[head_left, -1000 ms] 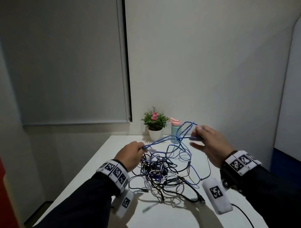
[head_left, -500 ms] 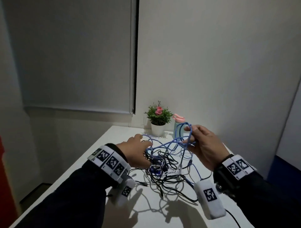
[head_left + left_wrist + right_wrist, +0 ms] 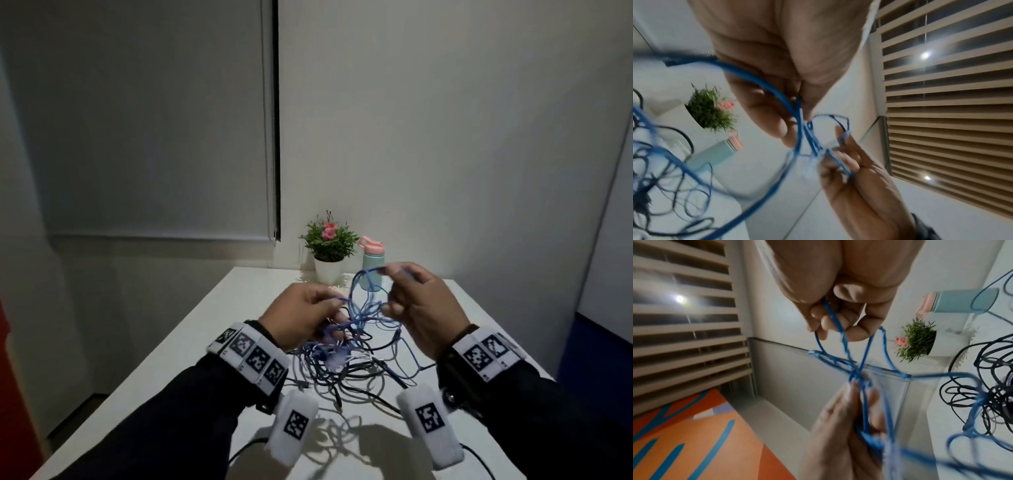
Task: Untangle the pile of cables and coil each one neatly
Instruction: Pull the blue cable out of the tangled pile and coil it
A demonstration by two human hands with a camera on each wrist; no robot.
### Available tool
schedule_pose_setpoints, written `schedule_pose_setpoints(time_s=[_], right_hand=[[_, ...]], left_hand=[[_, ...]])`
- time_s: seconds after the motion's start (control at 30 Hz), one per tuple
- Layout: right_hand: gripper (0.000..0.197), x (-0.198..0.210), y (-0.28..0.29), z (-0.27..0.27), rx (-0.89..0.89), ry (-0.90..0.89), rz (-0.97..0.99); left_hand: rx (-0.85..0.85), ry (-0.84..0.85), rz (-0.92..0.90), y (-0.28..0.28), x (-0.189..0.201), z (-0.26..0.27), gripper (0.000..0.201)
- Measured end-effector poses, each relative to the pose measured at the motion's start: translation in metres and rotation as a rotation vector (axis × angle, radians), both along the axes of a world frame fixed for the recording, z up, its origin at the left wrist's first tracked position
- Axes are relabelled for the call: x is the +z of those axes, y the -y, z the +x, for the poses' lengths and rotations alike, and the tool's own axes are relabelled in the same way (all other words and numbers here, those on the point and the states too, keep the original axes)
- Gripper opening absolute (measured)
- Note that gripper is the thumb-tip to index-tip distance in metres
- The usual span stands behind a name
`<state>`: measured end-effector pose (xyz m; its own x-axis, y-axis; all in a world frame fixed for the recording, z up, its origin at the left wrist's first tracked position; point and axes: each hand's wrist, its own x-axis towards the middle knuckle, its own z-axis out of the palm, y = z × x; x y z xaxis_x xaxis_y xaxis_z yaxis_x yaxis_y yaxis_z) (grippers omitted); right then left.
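A tangled pile of black, blue and white cables (image 3: 342, 366) lies mid-table on the white table (image 3: 239, 291). A blue cable (image 3: 354, 286) rises out of it in several loops between my two hands. My left hand (image 3: 334, 305) pinches a crossing of blue strands just above the pile; the left wrist view shows its fingers (image 3: 777, 123) closed on the cable (image 3: 764, 81). Slightly higher and to the right, my right hand (image 3: 390, 291) pinches the top of a loop, and its fingertips (image 3: 824, 324) grip the blue cable (image 3: 840, 331). The hands are a short span apart.
A potted plant (image 3: 329, 240) and a teal bottle with a pink lid (image 3: 371, 263) stand at the table's far edge against the wall. A black cable (image 3: 476, 455) trails off the near right. Walls close in at the back and on the right.
Both hands have come closer together over the pile. The blue cable, stretched between them before, now hangs in slack loops, with my right hand pinching the top of one.
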<state>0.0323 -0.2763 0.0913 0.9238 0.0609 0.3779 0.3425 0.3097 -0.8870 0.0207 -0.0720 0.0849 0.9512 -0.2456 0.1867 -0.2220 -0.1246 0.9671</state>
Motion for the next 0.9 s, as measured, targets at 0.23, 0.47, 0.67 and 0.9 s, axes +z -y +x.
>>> schedule_pose_setpoints(time_s=[0.23, 0.47, 0.67, 0.9], right_hand=[[0.022, 0.014, 0.061, 0.015, -0.283, -0.115, -0.091], [0.024, 0.008, 0.054, 0.012, -0.162, -0.014, -0.238], [0.025, 0.008, 0.037, 0.015, -0.253, 0.076, -0.426], [0.023, 0.011, 0.011, 0.001, -0.131, 0.281, -0.656]], left_hand=[[0.53, -0.116, -0.542, -0.068, -0.018, 0.021, 0.017], [0.177, -0.321, 0.45, -0.07, -0.044, 0.013, 0.006], [-0.183, -0.425, 0.67, -0.051, 0.005, -0.013, 0.053], [-0.043, 0.399, 0.622, -0.003, 0.039, -0.013, 0.054]])
